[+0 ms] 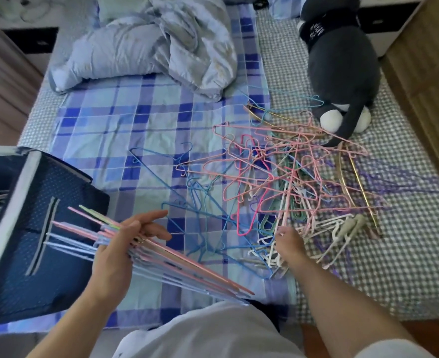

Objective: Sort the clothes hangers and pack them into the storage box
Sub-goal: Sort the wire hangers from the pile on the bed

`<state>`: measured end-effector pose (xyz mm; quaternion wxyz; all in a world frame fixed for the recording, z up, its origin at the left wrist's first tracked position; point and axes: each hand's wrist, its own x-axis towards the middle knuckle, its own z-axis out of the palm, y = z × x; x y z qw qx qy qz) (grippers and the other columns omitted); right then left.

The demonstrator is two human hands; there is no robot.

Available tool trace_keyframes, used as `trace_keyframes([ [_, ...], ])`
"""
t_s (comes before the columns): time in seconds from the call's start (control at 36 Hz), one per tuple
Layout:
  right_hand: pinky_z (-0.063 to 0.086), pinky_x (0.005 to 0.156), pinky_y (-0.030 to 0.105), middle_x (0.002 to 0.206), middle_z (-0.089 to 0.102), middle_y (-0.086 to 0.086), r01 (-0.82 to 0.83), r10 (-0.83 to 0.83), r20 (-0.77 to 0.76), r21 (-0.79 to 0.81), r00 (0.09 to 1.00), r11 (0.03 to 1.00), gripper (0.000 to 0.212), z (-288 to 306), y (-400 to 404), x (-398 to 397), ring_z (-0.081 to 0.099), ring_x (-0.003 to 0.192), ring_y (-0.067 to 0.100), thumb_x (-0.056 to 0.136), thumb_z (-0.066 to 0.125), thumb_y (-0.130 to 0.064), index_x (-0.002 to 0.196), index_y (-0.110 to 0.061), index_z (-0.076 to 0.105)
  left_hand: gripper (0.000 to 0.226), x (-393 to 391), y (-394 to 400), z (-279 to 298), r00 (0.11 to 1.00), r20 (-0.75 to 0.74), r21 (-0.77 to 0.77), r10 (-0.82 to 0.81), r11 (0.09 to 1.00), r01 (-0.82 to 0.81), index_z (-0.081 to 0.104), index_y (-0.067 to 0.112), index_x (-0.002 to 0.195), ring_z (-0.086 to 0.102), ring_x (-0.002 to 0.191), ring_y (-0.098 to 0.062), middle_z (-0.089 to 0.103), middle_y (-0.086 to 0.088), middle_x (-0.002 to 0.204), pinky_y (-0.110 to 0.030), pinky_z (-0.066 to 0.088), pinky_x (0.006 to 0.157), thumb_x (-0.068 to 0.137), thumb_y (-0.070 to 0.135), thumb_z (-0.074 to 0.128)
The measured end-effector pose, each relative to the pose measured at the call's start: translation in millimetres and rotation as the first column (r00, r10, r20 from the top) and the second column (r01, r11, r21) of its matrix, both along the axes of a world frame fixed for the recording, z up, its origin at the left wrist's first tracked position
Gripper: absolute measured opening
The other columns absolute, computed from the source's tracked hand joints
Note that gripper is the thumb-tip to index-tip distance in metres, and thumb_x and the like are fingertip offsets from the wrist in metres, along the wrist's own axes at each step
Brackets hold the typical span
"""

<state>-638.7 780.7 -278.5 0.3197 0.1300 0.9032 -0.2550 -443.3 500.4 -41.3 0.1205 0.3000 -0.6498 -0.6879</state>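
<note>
While a bundle (177, 264) is gripped in the left hand (117, 251), its long axis aimed at the box (32, 228) on the bed's left edge, the pile (285, 182) toward the right edge is touched by the right hand (289, 244), whose grip cannot be told.

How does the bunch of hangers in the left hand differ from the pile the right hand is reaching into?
The bunch in the left hand is aligned, stacked flat and lifted off the bed; the pile lies loose and tangled on the sheet. The bunch shows pink, blue and green; the pile adds white, purple and gold. The right hand touches its white hangers. Both are thin hangers.
</note>
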Motion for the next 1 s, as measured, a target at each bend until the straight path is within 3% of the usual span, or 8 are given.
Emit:
trace_keyframes([
  [0.08, 0.05, 0.08, 0.04, 0.082, 0.063, 0.003, 0.055, -0.035, -0.181, 0.108, 0.983, 0.993, 0.014, 21.1, 4.5, 1.1, 0.061, 0.076, 0.029, 0.098, 0.052, -0.033, 0.104, -0.021, 0.049, 0.045, 4.4, 0.7, -0.5, 1.0, 0.009, 0.008, 0.012, 1.0, -0.012, 0.079, 0.018, 0.109, 0.066, 0.091, -0.032, 0.073, -0.019, 0.089, -0.044, 0.043, 0.092, 0.096, 0.029, 0.036],
  [0.19, 0.047, 0.087, 0.039, 0.099, 0.072, 0.01, -0.06, 0.097, -0.253, 0.147, 0.963, 0.987, 0.032, 45.8, 21.3, -5.9, 0.065, 0.09, 0.031, 0.099, 0.051, -0.046, 0.111, -0.017, 0.058, 0.044, 4.8, 2.6, -3.6, 0.999, 0.02, 0.022, 0.037, 0.999, -0.037, 0.079, 0.024, 0.108, 0.063, 0.095, -0.033, 0.073, -0.017, 0.09, -0.048, 0.038, 0.095, 0.095, 0.032, 0.038],
  [0.28, 0.051, 0.073, 0.035, 0.1, 0.07, 0.009, -0.079, 0.091, -0.291, 0.053, 0.952, 0.995, 0.032, 69.9, 31.8, -13.3, 0.066, 0.084, 0.029, 0.1, 0.052, -0.041, 0.115, -0.014, 0.059, 0.047, 0.9, 4.6, -2.5, 0.998, -0.004, 0.032, 0.065, 0.997, -0.065, 0.081, 0.025, 0.103, 0.064, 0.087, -0.023, 0.074, -0.013, 0.084, -0.041, 0.04, 0.089, 0.104, 0.02, 0.034],
  [0.39, 0.035, 0.051, 0.029, 0.075, 0.066, 0.007, -0.085, 0.176, -0.482, 0.204, 0.858, 0.975, 0.027, 112.8, 37.9, -9.3, 0.057, 0.062, 0.024, 0.106, 0.042, -0.031, 0.112, -0.009, 0.057, 0.053, -8.2, 3.1, -1.3, 0.997, -0.045, 0.109, 0.066, 0.992, -0.061, 0.082, 0.021, 0.099, 0.064, 0.08, -0.024, 0.073, -0.014, 0.079, -0.034, 0.045, 0.079, 0.105, 0.014, 0.03],
  [0.53, 0.016, 0.042, 0.021, 0.049, 0.058, 0.003, -0.205, 0.394, -0.545, 0.376, 0.74, 0.904, 0.021, 138.9, 38.2, 28.0, 0.043, 0.037, 0.019, 0.091, 0.066, -0.01, 0.111, -0.002, 0.062, 0.044, -15.6, -0.1, -1.2, 0.997, -0.079, 0.126, 0.026, 0.992, -0.016, 0.079, 0.015, 0.107, 0.066, 0.089, -0.027, 0.073, -0.017, 0.082, -0.045, 0.04, 0.095, 0.1, 0.027, 0.037],
  [0.61, 0.024, 0.044, 0.021, 0.039, 0.049, 0.003, -0.226, 0.473, -0.569, 0.451, 0.673, 0.864, 0.04, 135.7, 40.5, 40.9, 0.043, 0.028, 0.02, 0.067, 0.078, 0.005, 0.106, 0.003, 0.068, 0.045, -19.5, 2.7, 5.6, 0.995, -0.097, 0.131, 0.017, 0.991, -0.004, 0.076, 0.011, 0.106, 0.067, 0.077, -0.018, 0.073, -0.014, 0.078, -0.041, 0.041, 0.087, 0.106, 0.018, 0.031],
  [0.75, 0.031, 0.045, 0.023, 0.042, 0.051, -0.002, -0.171, 0.444, -0.569, 0.468, 0.692, 0.867, 0.049, 142.7, 46.5, 54.2, 0.043, 0.032, 0.018, 0.065, 0.074, 0.008, 0.112, -0.002, 0.069, 0.05, -20.3, -1.7, 8.8, 0.993, -0.117, 0.138, -0.016, 0.99, 0.032, 0.078, 0.014, 0.105, 0.065, 0.079, -0.021, 0.072, -0.017, 0.08, -0.038, 0.042, 0.086, 0.106, 0.015, 0.028],
  [1.0, 0.04, 0.045, 0.029, 0.056, 0.066, 0.005, -0.146, 0.334, -0.576, 0.348, 0.746, 0.926, 0.028, 139.5, 49.6, 72.2, 0.062, 0.048, 0.026, 0.095, 0.063, -0.019, 0.123, -0.02, 0.069, 0.045, -19.2, -3.6, 1.4, 0.994, -0.102, 0.104, -0.029, 0.994, 0.039, 0.074, 0.01, 0.11, 0.066, 0.092, -0.02, 0.073, -0.016, 0.083, -0.034, 0.041, 0.095, 0.105, 0.013, 0.029],
])
